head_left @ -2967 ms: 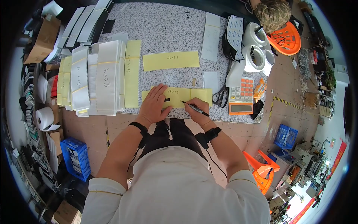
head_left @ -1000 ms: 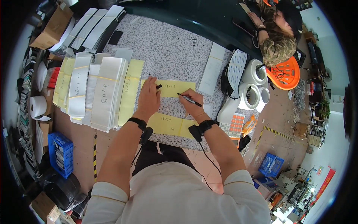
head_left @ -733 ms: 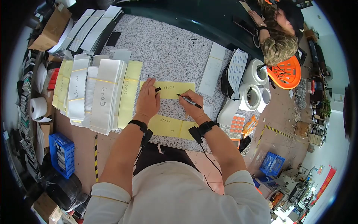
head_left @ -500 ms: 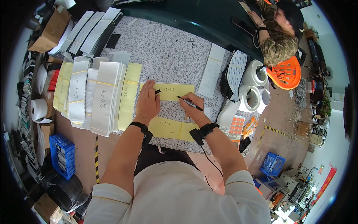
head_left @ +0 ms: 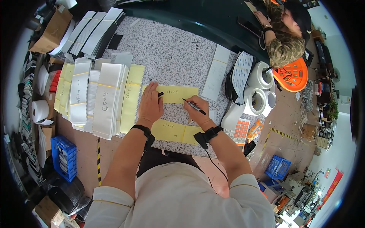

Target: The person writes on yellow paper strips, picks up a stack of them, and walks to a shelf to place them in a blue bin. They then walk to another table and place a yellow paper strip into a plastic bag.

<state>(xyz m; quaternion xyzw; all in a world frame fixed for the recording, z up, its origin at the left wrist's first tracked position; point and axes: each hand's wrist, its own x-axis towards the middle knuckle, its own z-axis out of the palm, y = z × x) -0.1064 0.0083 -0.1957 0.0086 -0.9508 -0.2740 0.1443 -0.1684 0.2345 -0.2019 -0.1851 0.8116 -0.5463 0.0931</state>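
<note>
Evidently, the work lies in the middle of the table [head_left: 163, 49], where the upper yellow strip [head_left: 173, 92] is placed lengthwise before the person; let twelve o'clock, counted from this strip, point away from the body. The left hand [head_left: 151, 104] rests over the strip's nine o'clock end, with the fingers laid down, probably so that the paper does not slide. The same hand also grips a small black cap [head_left: 160, 94], seemingly that of the pen, perhaps to keep it from getting lost. The right hand [head_left: 197, 110] is closed around a black-and-silver marker pen [head_left: 195, 108] in a writing grasp, its tip directed toward ten o'clock, at the strip's near edge; whether the tip touches the paper, I cannot tell. At six o'clock, between the forearms, lies the lower yellow strip [head_left: 175, 131], also bearing handwriting and close to the body. The banded white stacks [head_left: 106, 98] stand together at nine o'clock, beside a yellow stack [head_left: 132, 98], which presumably leaves room for writing. A banded white bundle [head_left: 216, 72] lies at two o'clock, the white rolls [head_left: 254, 100] at three, and the calculator [head_left: 240, 130] at four, just beyond the right wrist, I suppose for easy reach.
</note>
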